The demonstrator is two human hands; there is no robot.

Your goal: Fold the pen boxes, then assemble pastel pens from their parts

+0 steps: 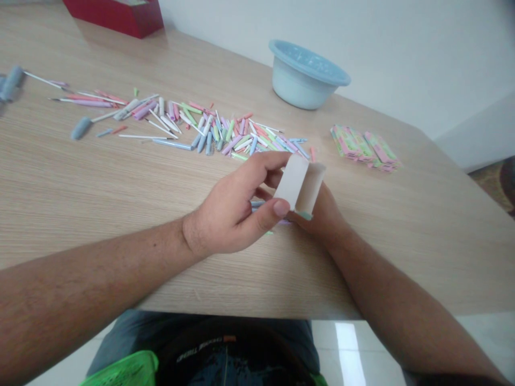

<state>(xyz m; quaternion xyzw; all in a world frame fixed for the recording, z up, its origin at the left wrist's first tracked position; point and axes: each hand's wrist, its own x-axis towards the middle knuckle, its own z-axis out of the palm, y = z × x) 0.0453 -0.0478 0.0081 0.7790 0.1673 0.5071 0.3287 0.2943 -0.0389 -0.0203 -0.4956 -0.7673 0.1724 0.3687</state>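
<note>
My left hand (231, 206) is closed around a small cardboard box (292, 182), its thumb on the near side and its fingers behind. The box's open end faces up, showing a plain whitish inside. Close behind the box is my right hand (328, 214), its fingers hidden by the box and my left hand, so I cannot tell what they hold. A few blue and purple stick-like pieces (257, 203) show below the hands, partly covered. Just beyond lies a long pile of pastel pen-like pieces (225, 131), with thin white sticks among them.
A light blue basin (301, 80) stands near the wall. Flat pink and green printed packets (364, 146) are stacked at the right. Grey-blue tufted pieces (81, 128) lie to the left, and a red box (120, 16) sits at the back edge.
</note>
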